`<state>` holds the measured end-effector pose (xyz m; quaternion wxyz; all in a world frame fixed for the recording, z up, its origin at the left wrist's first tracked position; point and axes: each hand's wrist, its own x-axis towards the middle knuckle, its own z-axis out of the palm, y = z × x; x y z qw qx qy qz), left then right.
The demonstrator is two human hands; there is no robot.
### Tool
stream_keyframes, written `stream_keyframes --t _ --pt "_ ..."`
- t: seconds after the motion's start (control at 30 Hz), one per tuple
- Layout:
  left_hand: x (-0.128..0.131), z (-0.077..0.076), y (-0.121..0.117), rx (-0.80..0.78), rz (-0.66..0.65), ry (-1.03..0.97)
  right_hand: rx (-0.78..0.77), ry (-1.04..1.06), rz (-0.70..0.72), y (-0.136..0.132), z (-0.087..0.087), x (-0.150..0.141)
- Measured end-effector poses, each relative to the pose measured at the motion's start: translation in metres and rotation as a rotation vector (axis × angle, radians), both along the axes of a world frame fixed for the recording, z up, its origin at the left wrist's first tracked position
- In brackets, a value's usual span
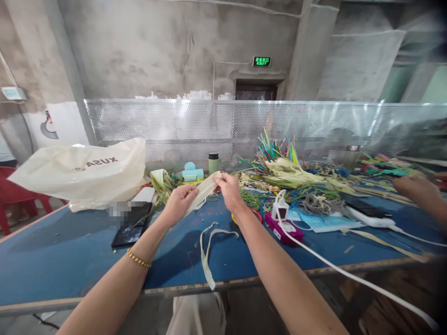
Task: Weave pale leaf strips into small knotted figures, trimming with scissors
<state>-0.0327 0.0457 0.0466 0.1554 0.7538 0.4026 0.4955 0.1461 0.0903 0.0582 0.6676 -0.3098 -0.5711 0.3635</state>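
Person's bare L hand (180, 203), fingers pinched together, grips a pale cream, flat, husk-like strip (206, 188) nr its lower part; R hand (229, 189), also pinched, has the upper end. The strip is held b/w them, above the blue tabletop (80, 260). Pulled too hard, it could split lengthwise; if a pinch slips, it'd drop. A thin, bent cream ribbon (206, 260) lies w/ its tip at the table's front edge, so a brushing arm might knock it off. A thick white cable (335, 267) passes the boxy purple power socket (283, 230); a R elbow swinging out could snag it.
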Motion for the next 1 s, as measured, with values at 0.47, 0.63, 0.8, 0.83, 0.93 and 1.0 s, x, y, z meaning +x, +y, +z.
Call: stream_keyframes --t 0.47,0.63,0.8,0.83,0.93,1.0 --pt "0.000 -0.006 0.007 -0.033 0.151 -0.259 -0.194 0.075 0.039 -0.005 0.001 0.002" --pt "-0.001 -0.009 0.014 -0.016 0.199 -0.440 -0.181 -0.440 0.427 -0.023 -0.015 -0.034" --pt "-0.002 -0.007 0.015 -0.279 -0.094 -0.794 -0.074 -0.329 0.479 -0.024 -0.018 -0.033" --pt "-0.002 -0.006 0.014 -0.298 -0.136 -0.842 -0.061 -0.324 0.498 -0.024 -0.016 -0.031" --pt "-0.001 -0.001 0.010 -0.308 -0.215 -0.919 -0.028 -0.334 0.524 -0.026 -0.013 -0.027" --pt "-0.004 0.001 0.008 -0.344 -0.268 -0.904 -0.011 -0.368 0.494 -0.027 -0.012 -0.025"
